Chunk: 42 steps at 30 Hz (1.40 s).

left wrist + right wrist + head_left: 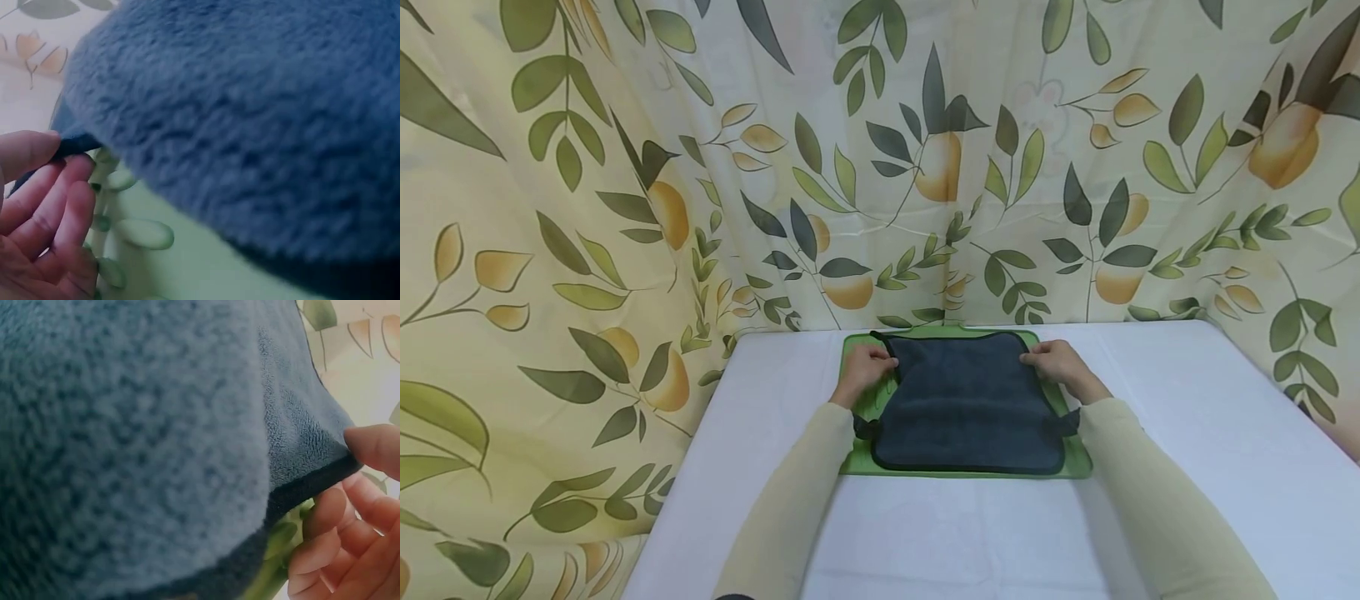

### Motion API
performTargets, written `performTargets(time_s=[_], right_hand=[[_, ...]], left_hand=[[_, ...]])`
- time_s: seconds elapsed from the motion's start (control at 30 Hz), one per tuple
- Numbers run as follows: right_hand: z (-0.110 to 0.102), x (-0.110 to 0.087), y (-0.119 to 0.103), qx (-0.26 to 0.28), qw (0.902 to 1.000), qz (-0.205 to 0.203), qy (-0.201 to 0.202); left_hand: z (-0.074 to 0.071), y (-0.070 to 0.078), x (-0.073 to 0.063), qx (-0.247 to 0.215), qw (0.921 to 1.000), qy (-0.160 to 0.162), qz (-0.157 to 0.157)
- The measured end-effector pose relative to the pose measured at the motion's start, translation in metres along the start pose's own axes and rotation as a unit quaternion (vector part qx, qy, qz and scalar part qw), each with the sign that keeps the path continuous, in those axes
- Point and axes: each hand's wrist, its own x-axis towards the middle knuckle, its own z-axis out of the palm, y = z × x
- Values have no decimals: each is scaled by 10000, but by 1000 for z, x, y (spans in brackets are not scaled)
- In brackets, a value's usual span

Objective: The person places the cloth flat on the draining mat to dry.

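A dark blue plush cloth (966,408) with black edging lies spread over a green board (1078,458), hiding most of it. At its upper left edge my left hand (865,371) pinches the cloth between thumb and fingers. My right hand (1060,367) pinches the opposite edge at the upper right. In the left wrist view, the cloth (250,125) bulges close to the camera, and oval green shapes show on the board (187,231) beneath. The right wrist view shows the black edging of the cloth (312,478) between thumb and fingers of the right hand (356,537).
A white-covered table (970,533) carries the board. Behind and to the left hangs a curtain (715,208) printed with leaves and orange fruit. Small dark pieces (867,427) stick out beside both wrists; what they are I cannot tell.
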Motion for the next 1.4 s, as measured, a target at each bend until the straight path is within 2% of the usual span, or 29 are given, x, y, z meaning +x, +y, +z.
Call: performTargets(time_s=[0.17,0.27,0.4,0.6,0.83,1.07,1.23,1.4], right_hand=[[-1,-2,-3,-35,9998,86,-191],[0,-3,-6,-17,9998,95,-156],[0,-5,-6,-22,10000,71,19],[0,-2,-4,46,9998,-33,187],[1,-1,-10,152,9987,15,485],[5,-2,-16,-79,9958,-35,912],[8,-1,-13,-75,9962,46,867],[8,-4,-11,-230,9979,109,594]], left_hand=[[4,4,-2,323,9992,204,140],[5,5,-1,360,9986,353,152],[3,7,2,182,9986,488,29],[-6,6,6,216,9961,828,-217],[-11,6,12,229,9951,823,-490],[-11,2,20,264,9921,1061,-620],[-9,3,15,269,9933,938,-614],[-8,2,7,657,9945,651,-492]])
